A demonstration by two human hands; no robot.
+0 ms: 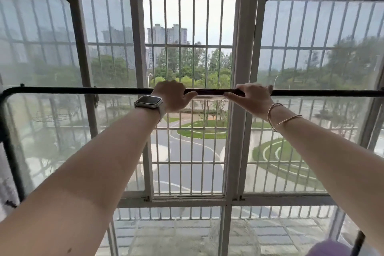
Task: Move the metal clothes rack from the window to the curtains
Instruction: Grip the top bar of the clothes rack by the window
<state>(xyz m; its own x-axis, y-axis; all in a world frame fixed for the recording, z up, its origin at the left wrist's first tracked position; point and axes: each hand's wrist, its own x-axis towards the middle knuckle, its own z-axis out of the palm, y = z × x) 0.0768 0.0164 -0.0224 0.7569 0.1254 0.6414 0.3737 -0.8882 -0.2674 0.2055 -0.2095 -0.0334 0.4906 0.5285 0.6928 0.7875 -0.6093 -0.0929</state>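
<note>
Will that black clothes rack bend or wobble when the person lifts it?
Probably not bend: the clothes rack looks like stiff metal tube, straight between the left hand and right hand. It may swing a bit, being long with both hands near the middle. The smooth bar could feel slippery.

A: Outside, a cluster of pale tower blocks (pixel 166 34), hazy, centre distance. A belt of green trees (pixel 193 72) below them.

B: Ground level?

A: Grey road (pixel 187 151) curving past a round lawn island (pixel 202 129). Second lawn with pale curved lines (pixel 278 156) to the right.

B: Anything nearer?

A: White security bars (pixel 194 27), vertical with horizontal rails, over the whole view. Lower right corner, a lilac rounded object (pixel 326 248), mostly cut off; cannot tell what it is. A thin dark rod (pixel 358 241) leans just beside it.

B: Wrists?

A: Smartwatch (pixel 148 103) with square dark face on one, thin metal bangles (pixel 278 117) on the other.
</note>
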